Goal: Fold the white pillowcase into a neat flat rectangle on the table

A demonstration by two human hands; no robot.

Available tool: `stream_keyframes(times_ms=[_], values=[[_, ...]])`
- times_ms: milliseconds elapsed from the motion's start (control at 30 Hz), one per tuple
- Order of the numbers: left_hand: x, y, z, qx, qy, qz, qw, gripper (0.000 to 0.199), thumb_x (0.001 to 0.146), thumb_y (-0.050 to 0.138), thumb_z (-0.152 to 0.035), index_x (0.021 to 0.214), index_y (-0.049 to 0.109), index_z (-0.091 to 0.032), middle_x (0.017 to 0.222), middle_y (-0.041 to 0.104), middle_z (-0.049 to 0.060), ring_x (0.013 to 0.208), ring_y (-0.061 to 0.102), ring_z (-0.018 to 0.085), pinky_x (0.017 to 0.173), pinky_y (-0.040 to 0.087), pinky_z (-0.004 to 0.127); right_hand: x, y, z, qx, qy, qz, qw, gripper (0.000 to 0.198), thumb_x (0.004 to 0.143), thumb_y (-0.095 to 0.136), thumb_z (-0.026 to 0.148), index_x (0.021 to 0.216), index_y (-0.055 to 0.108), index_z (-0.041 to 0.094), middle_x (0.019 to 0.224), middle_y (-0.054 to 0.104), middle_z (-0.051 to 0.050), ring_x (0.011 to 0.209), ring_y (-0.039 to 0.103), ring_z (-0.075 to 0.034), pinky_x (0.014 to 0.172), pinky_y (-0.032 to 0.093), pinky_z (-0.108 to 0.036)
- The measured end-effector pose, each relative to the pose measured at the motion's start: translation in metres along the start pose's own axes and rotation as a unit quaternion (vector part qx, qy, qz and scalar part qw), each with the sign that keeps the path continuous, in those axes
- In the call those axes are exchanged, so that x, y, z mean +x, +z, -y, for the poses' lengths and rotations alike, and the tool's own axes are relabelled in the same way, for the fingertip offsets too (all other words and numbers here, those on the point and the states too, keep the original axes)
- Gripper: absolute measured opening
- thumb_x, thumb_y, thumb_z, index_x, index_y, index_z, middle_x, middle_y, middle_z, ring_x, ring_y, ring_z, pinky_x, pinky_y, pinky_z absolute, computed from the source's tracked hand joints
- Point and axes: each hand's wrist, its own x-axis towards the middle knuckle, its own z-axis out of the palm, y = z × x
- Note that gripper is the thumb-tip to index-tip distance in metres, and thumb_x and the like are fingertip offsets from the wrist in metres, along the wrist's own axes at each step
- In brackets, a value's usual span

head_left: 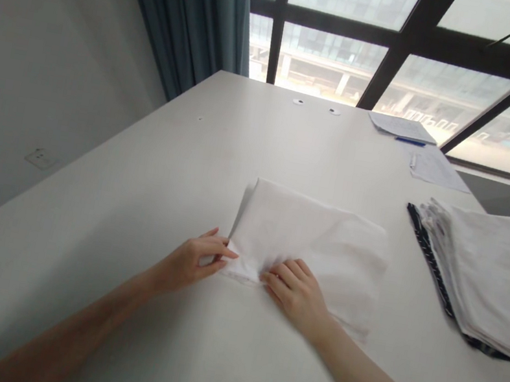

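A folded white cloth [307, 233] lies on the white table, its left side slightly raised. At its near left corner, my left hand [197, 256] pinches the edge between thumb and fingers. My right hand [294, 287] rests on the near edge, a little to the right, its fingers curled and gathering the fabric into small creases. The fingertips of the right hand are partly hidden in the cloth. The cloth's right part spreads loosely past the right wrist.
To the right is a stack of white cloths [501, 274] with a dark patterned fabric [433, 268] under it. Papers [402, 127] and a blue pen [410, 141] lie at the far right, by the window. A blue curtain [198, 10] hangs beyond the table's left edge.
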Motion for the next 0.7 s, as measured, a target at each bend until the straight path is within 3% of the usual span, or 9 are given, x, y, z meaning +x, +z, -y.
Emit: stream_keyframes(times_ms=[233,367,533,700], values=[[-0.0013,0.0025,-0.0005,0.054,0.033,-0.043,0.997,0.026,0.094,0.049,-0.017,0.107,0.07,-0.023,0.09,0.064,0.004,0.112,0.058,0.019,0.111,0.037,0.044,0.0009,-0.0025,-0.0005,0.0,-0.011,0.008,1.0,0.015,0.096,0.053,0.018,0.106,0.064,0.015,0.087,0.064,-0.006,0.081,0.05,-0.019,0.075,0.041,-0.033],[-0.0027,0.0023,0.0011,0.109,0.028,-0.07,0.991,0.03,0.092,0.05,-0.015,0.116,0.066,-0.023,0.117,0.058,0.01,0.118,0.054,0.021,0.102,0.045,0.039,0.001,-0.0052,0.0011,0.005,-0.039,0.019,0.999,0.025,0.097,0.048,0.015,0.119,0.06,0.015,0.095,0.066,-0.007,0.084,0.052,-0.018,0.078,0.042,-0.033],[-0.0022,0.0024,0.0023,0.166,0.059,-0.07,0.982,0.03,0.095,0.049,-0.017,0.122,0.062,-0.025,0.135,0.053,0.009,0.127,0.048,0.022,0.106,0.043,0.04,0.002,-0.0082,0.0035,-0.006,-0.042,-0.01,0.999,0.022,0.097,0.048,0.013,0.115,0.062,0.013,0.091,0.068,-0.007,0.08,0.053,-0.018,0.074,0.043,-0.033],[-0.0005,0.0023,-0.0059,0.204,0.137,-0.065,0.967,0.028,0.097,0.048,-0.015,0.12,0.062,-0.021,0.135,0.059,0.008,0.132,0.047,0.021,0.113,0.037,0.043,0.0009,-0.0053,0.001,0.006,-0.039,0.003,0.999,0.021,0.097,0.048,0.014,0.113,0.063,0.013,0.091,0.067,-0.008,0.082,0.054,-0.018,0.075,0.044,-0.032]])
